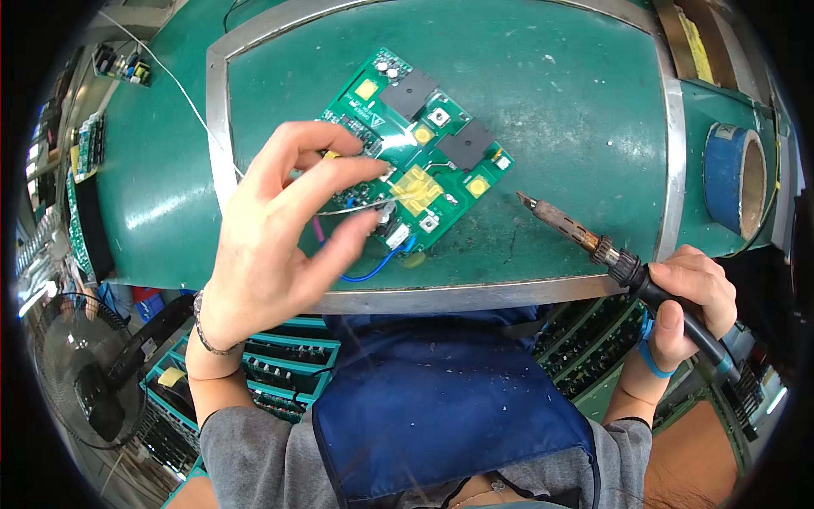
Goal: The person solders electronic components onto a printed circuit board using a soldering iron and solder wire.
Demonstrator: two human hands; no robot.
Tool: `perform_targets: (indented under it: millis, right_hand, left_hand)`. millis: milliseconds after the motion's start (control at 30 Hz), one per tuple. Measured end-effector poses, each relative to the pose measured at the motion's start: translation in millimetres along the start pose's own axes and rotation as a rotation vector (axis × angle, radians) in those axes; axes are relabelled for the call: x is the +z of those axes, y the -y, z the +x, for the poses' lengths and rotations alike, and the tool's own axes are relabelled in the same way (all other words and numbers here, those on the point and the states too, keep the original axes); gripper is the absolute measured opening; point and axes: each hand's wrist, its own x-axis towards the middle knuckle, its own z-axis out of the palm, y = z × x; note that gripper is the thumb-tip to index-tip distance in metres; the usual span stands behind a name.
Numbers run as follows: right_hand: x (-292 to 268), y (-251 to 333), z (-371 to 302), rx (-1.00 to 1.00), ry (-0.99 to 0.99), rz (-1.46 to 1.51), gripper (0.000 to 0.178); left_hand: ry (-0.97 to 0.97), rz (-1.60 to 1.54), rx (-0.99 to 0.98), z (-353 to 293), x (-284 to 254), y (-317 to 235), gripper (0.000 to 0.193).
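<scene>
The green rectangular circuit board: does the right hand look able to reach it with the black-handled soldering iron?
Probably yes: the right hand holds the soldering iron pointing toward the circuit board, with nothing visible between; the left hand covers only part of the board's left side.

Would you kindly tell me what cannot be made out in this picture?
All in the head view:
- Left part of the circuit board: covered by the left hand.
- Whether the white wire joins the silvery strand: the left hand hides the stretch between.
- Part of the soldering iron: behind the right hand's fingers.
- The smallest components: too small to identify.
</scene>
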Motion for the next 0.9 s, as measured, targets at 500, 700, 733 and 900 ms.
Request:
perform_targets:
  millis: [500,700,733,900]
  right_hand:
    - [35.4,16.5,60.4,-0.169,0.371,0.046,0.028]
    - [48.9,19.5,70.7,-0.178,0.461,0.008,0.022]
    - [50.6,20.1,71.4,-0.173,0.464,0.001,0.021]
    - [55.1,21.8,74.8,-0.165,0.481,-0.016,0.021]
  left_hand:
    - [-0.187,0.055,-0.011,-35.8,5.3,3.0,0.025]
    - [-0.179,0.041,0.009,-39.0,6.3,6.7,0.025]
    - [-0.177,0.041,0.006,-39.2,6.3,6.7,0.025]
    - [-0.188,0.026,0.009,-39.3,6.6,9.1,0.025]
